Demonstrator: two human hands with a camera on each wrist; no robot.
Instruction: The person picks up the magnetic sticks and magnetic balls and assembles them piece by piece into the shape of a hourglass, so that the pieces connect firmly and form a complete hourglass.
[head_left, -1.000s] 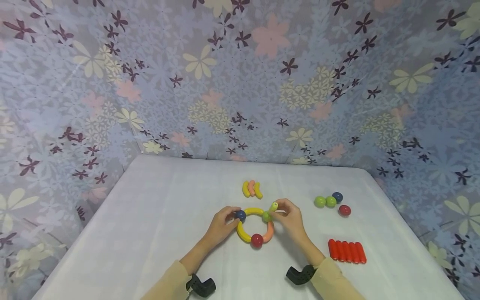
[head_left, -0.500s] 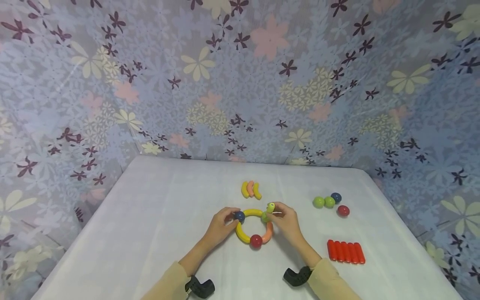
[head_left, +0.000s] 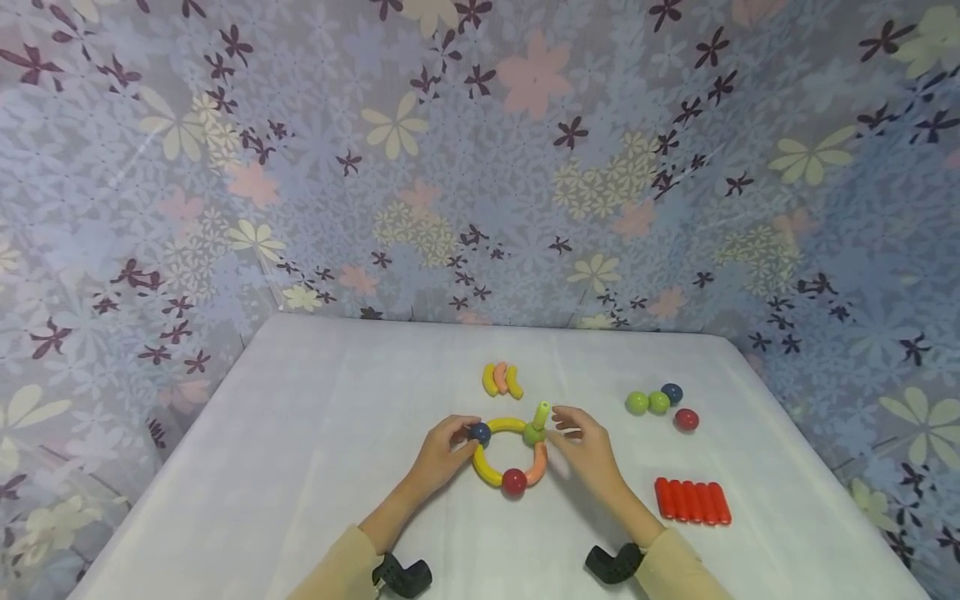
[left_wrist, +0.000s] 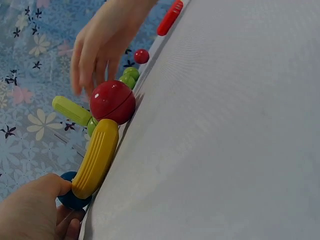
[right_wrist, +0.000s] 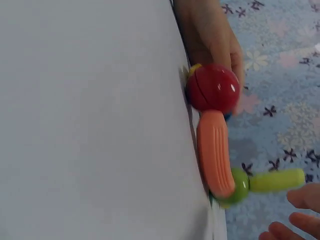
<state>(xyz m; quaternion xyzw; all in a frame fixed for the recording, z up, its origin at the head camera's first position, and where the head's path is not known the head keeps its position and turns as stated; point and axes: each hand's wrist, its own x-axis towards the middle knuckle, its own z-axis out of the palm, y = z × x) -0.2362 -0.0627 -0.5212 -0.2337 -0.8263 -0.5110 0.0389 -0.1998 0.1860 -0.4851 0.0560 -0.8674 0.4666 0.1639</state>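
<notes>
A ring of curved sticks and balls lies on the table: a yellow curved stick and another at the back, an orange curved stick, a red ball, a blue ball and a green ball. From the green ball a straight light-green stick stands upright. My left hand pinches the blue ball between thumb and fingers. Just right of the green stick, my right hand is spread and holds nothing; in the right wrist view a gap shows between its fingers and the stick's end.
Behind the ring lie two yellow curved sticks and an orange one. To the right are two green balls, a blue ball and a red ball. Nearer, several red sticks lie in a row.
The right hand has let go of the light-green stick and drawn back to the right, leaving it standing in the green ball. The left hand keeps its hold on the blue ball.
</notes>
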